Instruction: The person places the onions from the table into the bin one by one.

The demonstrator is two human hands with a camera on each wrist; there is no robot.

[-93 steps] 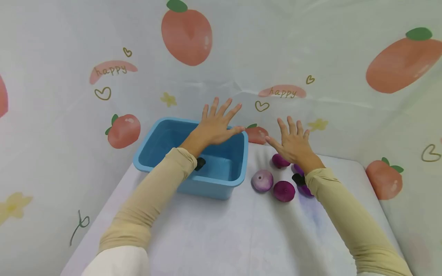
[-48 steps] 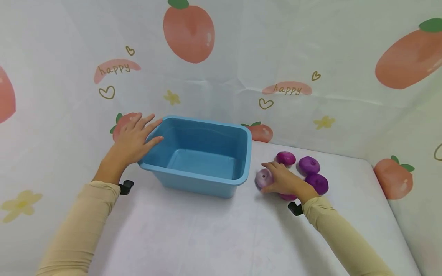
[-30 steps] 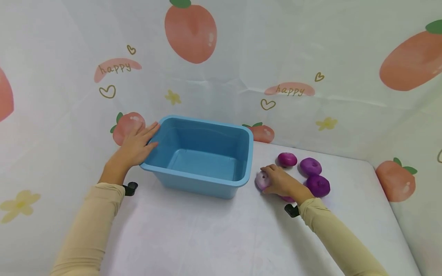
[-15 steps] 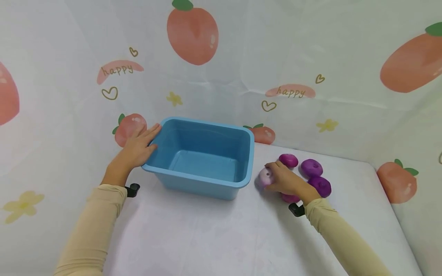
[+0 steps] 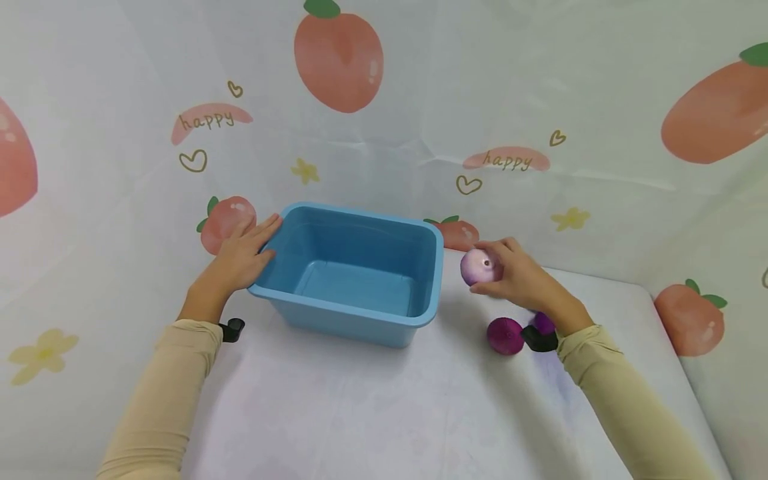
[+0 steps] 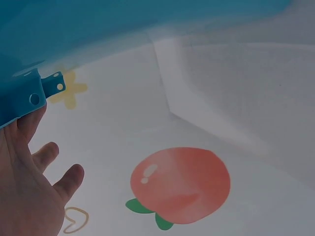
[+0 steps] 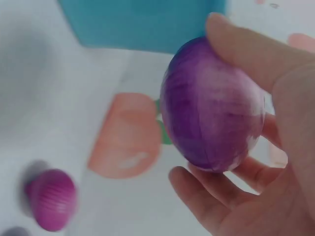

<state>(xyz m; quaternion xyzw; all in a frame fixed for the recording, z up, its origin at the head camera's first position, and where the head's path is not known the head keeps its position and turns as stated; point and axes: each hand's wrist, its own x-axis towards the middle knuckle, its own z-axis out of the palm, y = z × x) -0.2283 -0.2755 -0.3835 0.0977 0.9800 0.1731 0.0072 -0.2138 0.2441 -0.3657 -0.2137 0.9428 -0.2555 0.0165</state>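
Observation:
My right hand [image 5: 523,279] holds a pale purple onion [image 5: 480,267] above the table, right of the blue plastic bin [image 5: 354,319]. Thumb and fingers lie on opposite sides of it. In the right wrist view the onion [image 7: 211,105] has darker purple skin on one side. My left hand [image 5: 235,261] rests on the bin's left rim, its fingers fairly straight. Seen from the left wrist, several fingers of the hand [image 6: 34,182] spread beyond the bin's edge, while the rest of the hand's grip is hidden behind the blue plastic.
A magenta onion [image 5: 505,336] lies on the white table [image 5: 384,413]; a purple onion [image 5: 543,324] shows partly behind my right wrist. Another view of the table has a magenta onion [image 7: 53,199]. A fruit-printed white backdrop [image 5: 408,87] stands close behind the bin.
My right hand went from raised and spread to the pale onion, gripped it, then lifted it up and away from the others. My left hand moved left onto the bin's rim and stayed.

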